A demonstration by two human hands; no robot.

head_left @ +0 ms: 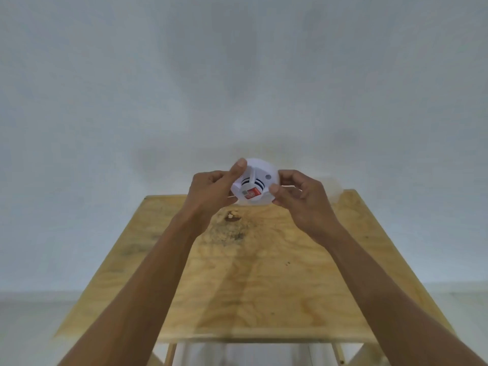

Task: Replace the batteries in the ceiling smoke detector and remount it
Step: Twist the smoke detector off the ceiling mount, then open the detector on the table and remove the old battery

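A round white smoke detector [260,175] is held up in front of me between both hands, at the far edge of a plywood panel [264,273]. Dark vent slots and a small red label show on its face, with a grey button to the upper right. My left hand [211,191] grips its left rim, thumb stretched up over the top edge. My right hand [301,199] pinches the right rim with thumb and fingers. No loose battery is visible.
The plywood panel bears a dark stain and a small brown chipped spot [232,215] just below the detector. Pale wooden framing [171,352] shows under the panel's near edge. A plain white surface [237,75] fills the rest of the view.
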